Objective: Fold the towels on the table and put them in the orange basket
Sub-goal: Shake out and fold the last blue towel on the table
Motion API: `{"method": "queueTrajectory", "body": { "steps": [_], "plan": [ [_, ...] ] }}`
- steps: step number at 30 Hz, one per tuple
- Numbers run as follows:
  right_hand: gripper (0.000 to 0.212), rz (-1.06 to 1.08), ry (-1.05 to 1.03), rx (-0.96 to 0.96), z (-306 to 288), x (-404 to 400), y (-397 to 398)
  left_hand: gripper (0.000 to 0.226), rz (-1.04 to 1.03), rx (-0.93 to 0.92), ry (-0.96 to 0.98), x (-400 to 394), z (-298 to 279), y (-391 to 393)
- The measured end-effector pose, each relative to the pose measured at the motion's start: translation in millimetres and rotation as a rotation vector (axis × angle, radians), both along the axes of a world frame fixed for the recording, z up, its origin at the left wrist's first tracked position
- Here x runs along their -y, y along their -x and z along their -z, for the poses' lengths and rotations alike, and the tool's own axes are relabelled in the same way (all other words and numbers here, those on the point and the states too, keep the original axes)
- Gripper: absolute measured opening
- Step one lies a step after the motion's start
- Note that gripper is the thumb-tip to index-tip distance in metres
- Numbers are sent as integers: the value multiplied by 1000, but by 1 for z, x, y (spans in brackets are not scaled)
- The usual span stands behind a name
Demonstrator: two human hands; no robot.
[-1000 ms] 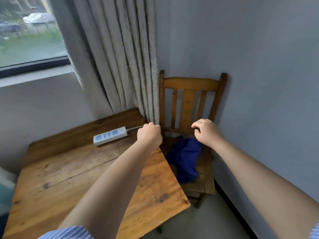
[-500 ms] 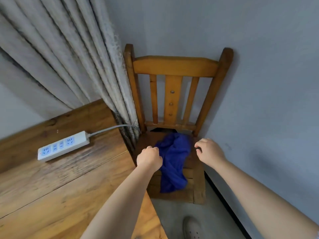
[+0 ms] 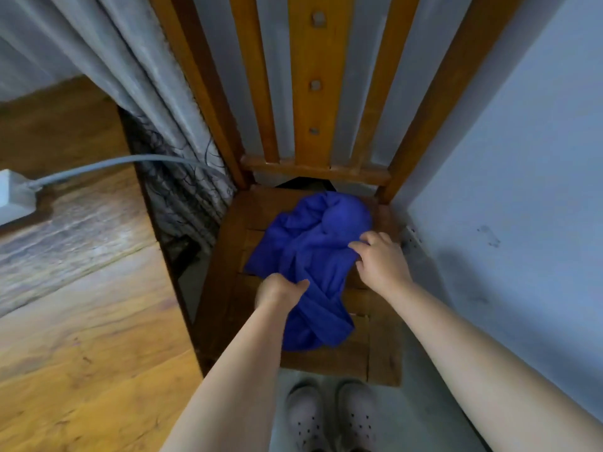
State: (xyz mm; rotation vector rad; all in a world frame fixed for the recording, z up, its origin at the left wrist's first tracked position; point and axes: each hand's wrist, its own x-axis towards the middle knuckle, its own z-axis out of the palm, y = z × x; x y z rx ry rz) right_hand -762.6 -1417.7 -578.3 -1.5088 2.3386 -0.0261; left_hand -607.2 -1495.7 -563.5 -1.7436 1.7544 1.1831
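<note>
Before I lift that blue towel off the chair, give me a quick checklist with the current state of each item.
1. Left hand has a hold on the blue towel: ok, its fingers are curled into the cloth near the middle.
2. Right hand has a hold: cannot tell, its fingers lie on the towel's right edge, but no clear pinch shows.
3. Towel free of the wooden chair: ok, it lies crumpled on the seat, not visibly snagged on the slats.
4. Room on the table for folding: ok, bare wood shows beside the power strip.
5. Orange basket located: not ok, out of view.
</note>
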Motion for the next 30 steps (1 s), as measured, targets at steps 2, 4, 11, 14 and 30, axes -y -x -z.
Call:
{"method": "queueTrajectory", "body": {
  "steps": [2,4,11,14,30],
  "plan": [
    [38,-31,4,9,22,2,1,43,-48,0,-19,-6,24,8],
    [32,-25,61,36,38,1,3,34,-62,-9,32,-12,39,14],
    [23,-35,195,96,20,-3,15,24,-79,-23,150,1,20,7],
    [20,24,254,123,-24,1,13,25,-78,-79,216,4,-27,3],
    [22,-223,695,126,-358,108,-101,28,-380,-354,704,55,-342,-148]
  ]
}}
